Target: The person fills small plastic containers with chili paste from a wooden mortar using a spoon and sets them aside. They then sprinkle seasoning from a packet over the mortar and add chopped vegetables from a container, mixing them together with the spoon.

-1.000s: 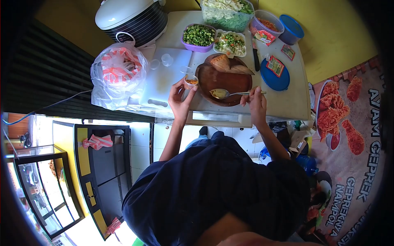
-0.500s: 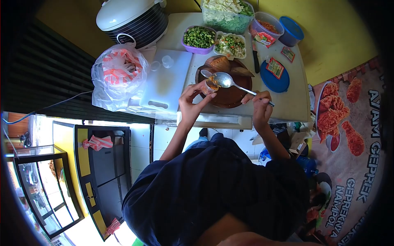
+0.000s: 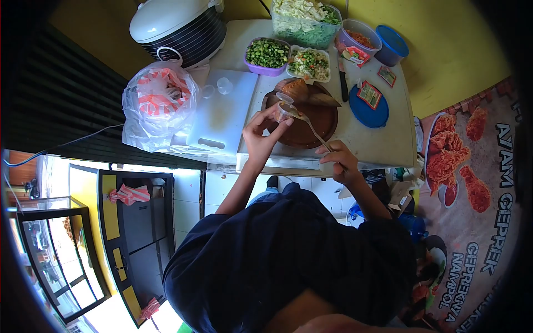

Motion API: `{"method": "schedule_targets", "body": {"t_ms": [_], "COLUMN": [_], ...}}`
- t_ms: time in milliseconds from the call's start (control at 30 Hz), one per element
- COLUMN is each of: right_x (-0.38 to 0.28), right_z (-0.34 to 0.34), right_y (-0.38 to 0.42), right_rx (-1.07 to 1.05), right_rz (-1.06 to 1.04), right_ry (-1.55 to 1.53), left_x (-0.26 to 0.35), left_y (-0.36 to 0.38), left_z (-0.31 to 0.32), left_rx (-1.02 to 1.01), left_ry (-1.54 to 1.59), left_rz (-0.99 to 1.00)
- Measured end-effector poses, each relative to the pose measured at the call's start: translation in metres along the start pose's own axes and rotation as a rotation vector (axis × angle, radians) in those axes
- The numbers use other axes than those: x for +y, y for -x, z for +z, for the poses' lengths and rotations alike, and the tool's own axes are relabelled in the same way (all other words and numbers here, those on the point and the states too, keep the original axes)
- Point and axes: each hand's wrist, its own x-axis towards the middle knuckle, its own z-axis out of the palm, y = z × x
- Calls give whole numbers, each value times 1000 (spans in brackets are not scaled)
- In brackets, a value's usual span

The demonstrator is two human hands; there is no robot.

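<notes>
My left hand (image 3: 261,136) pinches a small clear plastic sauce cup (image 3: 282,115) between thumb and fingers, over the left part of a round brown mortar (image 3: 317,132). The cup's clear lid (image 3: 285,97) stands open at its far side. In my right hand (image 3: 341,161) is a metal spoon (image 3: 316,134), gripped by the handle, with its bowl tilted at the cup's mouth. Orange-brown sauce shows around the spoon and cup; how full the cup is cannot be made out. A wooden pestle (image 3: 319,100) lies across the mortar's far side.
Left of the mortar lies a white cutting board (image 3: 229,111) bearing small clear cups (image 3: 224,85). Behind are chopped green vegetables in a purple tub (image 3: 266,71), a mixed-vegetable tub (image 3: 309,65) and a cabbage container (image 3: 311,38). A knife (image 3: 343,87) and blue lid (image 3: 368,115) lie right.
My right hand has moved down and left, bringing the spoon from level above the mortar to tilted at the cup. My left hand stays nearly in place with the cup.
</notes>
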Motion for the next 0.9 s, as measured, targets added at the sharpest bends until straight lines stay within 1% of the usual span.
{"method": "schedule_targets", "body": {"t_ms": [267,433,467,533,567,667,733,867,900], "right_x": [-5,-3,-3,-4,-4,6,8,15,17], "right_z": [-7,-11,-12,-8,-6,-9,-9,-5,-3], "right_y": [8,11,11,8,7,1,-7,-8,-8], "right_rx": [14,81,92,267,353,648,663,666,663], "right_rz": [32,70,75,194,254,398,477,606,607], "right_ry": [48,9,-3,-217,-325,-826,-875,-1033,-1032], "left_x": [1,-5,-8,-13,-15,-14,-13,-13,-15], "left_y": [-4,-2,-2,0,1,4,5,5,5], "left_z": [3,1,0,-3,-3,-1,2,9,11], "left_rx": [44,60,43,8,-7,-57,-99,-139,-148], "left_ry": [32,22,5,-30,-26,15,79,157,187], "left_rz": [12,-14,5,43,30,-14,-45,-28,-18]}}
